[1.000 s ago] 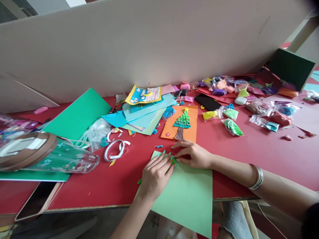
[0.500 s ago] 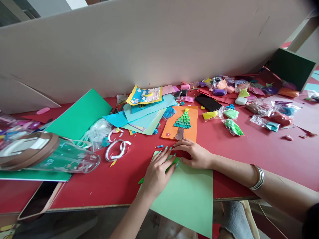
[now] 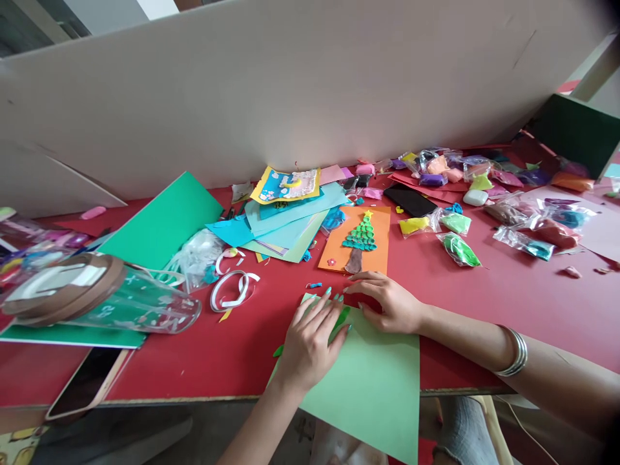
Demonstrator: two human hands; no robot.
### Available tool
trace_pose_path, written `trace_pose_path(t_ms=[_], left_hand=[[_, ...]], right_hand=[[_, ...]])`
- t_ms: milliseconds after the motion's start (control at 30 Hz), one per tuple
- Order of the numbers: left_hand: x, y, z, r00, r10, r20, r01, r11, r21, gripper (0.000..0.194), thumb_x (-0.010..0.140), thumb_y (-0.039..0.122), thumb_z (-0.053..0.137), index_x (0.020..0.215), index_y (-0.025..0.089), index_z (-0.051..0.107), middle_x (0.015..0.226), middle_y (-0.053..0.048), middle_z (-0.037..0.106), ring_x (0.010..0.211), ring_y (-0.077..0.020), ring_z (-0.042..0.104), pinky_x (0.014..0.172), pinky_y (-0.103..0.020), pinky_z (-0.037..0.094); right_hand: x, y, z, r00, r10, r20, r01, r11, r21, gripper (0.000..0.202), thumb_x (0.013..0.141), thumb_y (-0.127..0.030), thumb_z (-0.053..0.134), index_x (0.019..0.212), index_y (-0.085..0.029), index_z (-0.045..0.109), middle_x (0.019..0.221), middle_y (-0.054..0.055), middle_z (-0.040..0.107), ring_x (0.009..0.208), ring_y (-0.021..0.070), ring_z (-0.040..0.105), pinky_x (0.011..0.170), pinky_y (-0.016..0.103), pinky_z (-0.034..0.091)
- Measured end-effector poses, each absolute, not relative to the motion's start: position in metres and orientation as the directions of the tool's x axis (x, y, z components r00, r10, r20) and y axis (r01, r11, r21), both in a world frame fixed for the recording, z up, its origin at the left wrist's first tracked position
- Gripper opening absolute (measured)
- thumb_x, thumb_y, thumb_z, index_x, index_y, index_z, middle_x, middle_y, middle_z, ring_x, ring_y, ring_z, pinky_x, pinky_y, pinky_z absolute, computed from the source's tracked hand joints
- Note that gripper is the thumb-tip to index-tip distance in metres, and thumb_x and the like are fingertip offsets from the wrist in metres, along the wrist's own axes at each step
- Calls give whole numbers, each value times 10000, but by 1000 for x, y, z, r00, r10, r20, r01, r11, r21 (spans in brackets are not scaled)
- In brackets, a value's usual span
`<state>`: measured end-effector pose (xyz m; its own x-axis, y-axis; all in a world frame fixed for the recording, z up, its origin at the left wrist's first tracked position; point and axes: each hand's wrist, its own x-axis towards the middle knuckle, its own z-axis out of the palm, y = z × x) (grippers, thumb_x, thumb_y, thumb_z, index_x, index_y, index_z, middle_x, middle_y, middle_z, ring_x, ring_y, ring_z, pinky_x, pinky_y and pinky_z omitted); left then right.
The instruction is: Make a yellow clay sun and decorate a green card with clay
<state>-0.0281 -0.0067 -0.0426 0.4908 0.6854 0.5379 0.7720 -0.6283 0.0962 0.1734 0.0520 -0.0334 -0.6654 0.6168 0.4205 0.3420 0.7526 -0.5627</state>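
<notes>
A sheet of light green paper (image 3: 375, 387) lies in front of me, its near end hanging over the table edge. My left hand (image 3: 312, 345) rests flat on its upper left part, fingers stretched out and thumb apart. Beside the left fingers, a strip of bright green clay (image 3: 341, 319) shows, partly covered by the hand. Another bit of green clay (image 3: 278, 351) sticks out left of the wrist. My right hand (image 3: 391, 303) lies at the sheet's top edge, fingers loosely bent, thumb apart, nothing visible in it. Above it is an orange card (image 3: 379, 255) with a clay tree (image 3: 362, 234).
Left are a tumbler (image 3: 159, 303) on its side, a phone (image 3: 84, 382), a green board (image 3: 162, 223) and white strip rings (image 3: 227, 292). Coloured papers (image 3: 295, 229) are piled behind. Bagged clay (image 3: 458, 248) and a black phone (image 3: 409, 200) lie right. A grey partition (image 3: 290, 97) stands behind.
The view has shifted slightly, so everything sits a little further right. My left thumb has come away a little from the green clay strip. Both hands stay on the paper.
</notes>
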Motion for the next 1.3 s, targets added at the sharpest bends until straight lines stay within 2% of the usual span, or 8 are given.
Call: trace_pose_path(t_ms=[167,267,433,533,800,967,1167,1300], left_hand=[[-29,-7,-40,543,707,453,723,-668,176,640,892,194,447,1447,153,131,1202,-109,609,1115,-218,568,940,-386,469],[-29,-6,-39,563,735,378,713,-663,228,658,903,202,412,1454,158,55,1224,-100,595,1126,-205,562,958,-380,461],[-29,-10,-39,538,689,486,732,-667,136,671,878,197,463,1451,171,114,1214,-105,601,1148,-237,546,980,-432,434],[-29,-14,-40,501,684,531,737,-658,153,681,857,177,482,1446,156,142,1132,-95,650,1097,-226,583,993,-427,423],[-28,-16,-39,574,680,456,707,-693,143,704,829,158,447,1446,99,113,1231,-119,585,1115,-221,570,990,-394,423],[-28,-17,-35,567,656,499,709,-697,111,696,825,166,468,1437,91,145,1221,-124,592,1172,-239,522,987,-411,412],[-26,-16,-31,627,653,425,680,-725,113,621,831,184,448,1409,116,232,1129,-94,651,1189,-249,504,997,-435,380],[-22,-18,-30,591,693,413,735,-673,79,546,839,241,458,1362,132,345,1080,-99,672,1179,-265,511,1020,-459,333]], right_hand=[[172,51,-37,-700,623,349,390,743,-545,511,670,-87,490,1180,-114,523,1166,148,589,1134,237,511,929,380,457],[171,52,-40,-726,602,332,405,765,-500,503,708,-94,489,1210,-99,498,1196,160,575,1159,242,495,957,405,429],[172,52,-41,-738,594,320,416,774,-478,479,754,-110,466,1233,-92,478,1222,174,558,1176,242,487,957,415,428],[173,52,-40,-749,586,310,406,775,-485,471,769,-114,462,1240,-100,475,1245,172,546,1195,231,475,979,416,414],[173,52,-40,-752,579,316,403,782,-475,474,759,-98,462,1233,-115,488,1260,144,548,1228,228,451,1008,401,396],[174,53,-41,-755,571,324,394,789,-472,471,761,-102,457,1231,-103,487,1259,148,548,1221,228,458,1002,403,403],[174,53,-40,-756,573,317,399,787,-471,469,771,-107,454,1239,-103,480,1258,163,546,1205,229,473,992,410,407],[174,52,-39,-760,569,314,395,788,-472,474,761,-94,455,1234,-98,481,1252,158,550,1207,225,469,1001,406,400]])
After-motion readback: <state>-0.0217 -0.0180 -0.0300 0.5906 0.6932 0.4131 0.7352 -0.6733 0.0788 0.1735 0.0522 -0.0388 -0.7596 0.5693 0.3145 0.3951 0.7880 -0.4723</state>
